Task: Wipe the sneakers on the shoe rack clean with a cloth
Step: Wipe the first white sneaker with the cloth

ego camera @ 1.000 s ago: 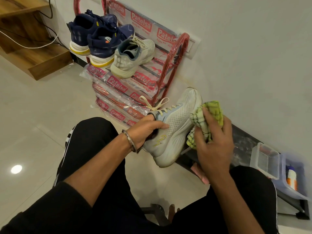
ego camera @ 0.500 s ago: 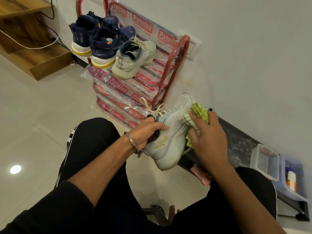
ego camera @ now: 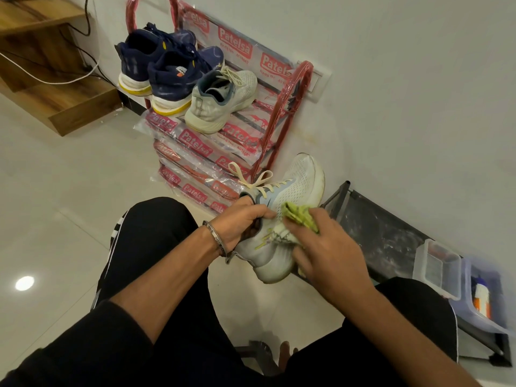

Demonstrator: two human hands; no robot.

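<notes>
Two hands work on one white sneaker (ego camera: pixel 290 208), held in the air above the person's knees, just right of the red shoe rack (ego camera: pixel 279 113). Its long axis runs from the heel, low and near the body, up and away to the toe, which points toward the wall. The left hand (ego camera: pixel 240 227) grips the collar at the heel end, fingers (ego camera: pixel 262 215) curled into the opening, so the shoe is steadied from the left. The right hand (ego camera: pixel 329 252) lies on the shoe's right flank, pressing a bunched green cloth (ego camera: pixel 300 216) against the midfoot; its fingers curl round the cloth, which sits between palm and mesh. The toe and forefoot lie beyond the cloth, up along the axis, so the next stroke probably runs forward from the right hand, the nearer one.

On the rack's top shelf stand the matching white sneaker (ego camera: pixel 220 101) and a pair of navy sneakers (ego camera: pixel 164 71), apparently yet to be wiped. A low dark stand (ego camera: pixel 391 236) with clear plastic boxes (ego camera: pixel 435 269) lies to the right, close under the right hand, with little room on that side.
</notes>
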